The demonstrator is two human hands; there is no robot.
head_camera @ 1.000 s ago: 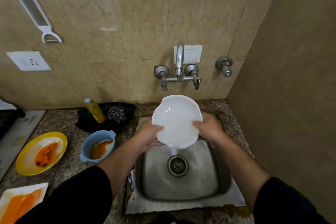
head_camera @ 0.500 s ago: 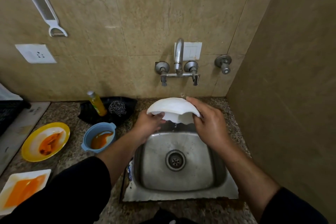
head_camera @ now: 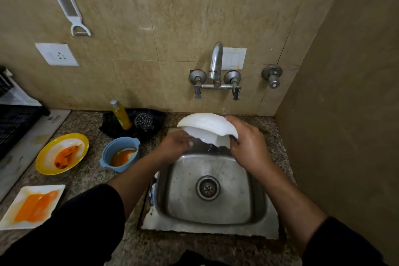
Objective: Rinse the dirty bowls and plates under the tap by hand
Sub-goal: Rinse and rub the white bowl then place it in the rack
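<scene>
I hold a white bowl (head_camera: 206, 126) tipped over, its inside facing down, above the back of the steel sink (head_camera: 257, 181). My left hand (head_camera: 174, 147) grips its left rim from below. My right hand (head_camera: 248, 144) clasps its right rim from above. Drops fall from the bowl into the sink. The tap (head_camera: 216, 60) is on the wall just behind and above it. On the counter to the left stand a blue bowl (head_camera: 105, 153), a yellow plate (head_camera: 46, 160) and a square white plate (head_camera: 10, 216), all smeared with orange sauce.
A yellow soap bottle (head_camera: 121, 114) and a steel scrubber (head_camera: 144, 122) rest on a black cloth behind the blue bowl. A black crate (head_camera: 13, 123) is at far left. A tiled side wall (head_camera: 345, 114) closes in on the right. A peeler (head_camera: 67, 4) hangs on the wall.
The bowl faced up toward me a second ago; I have turned it over so its inside faces down, and moved it toward the back of the sink.
</scene>
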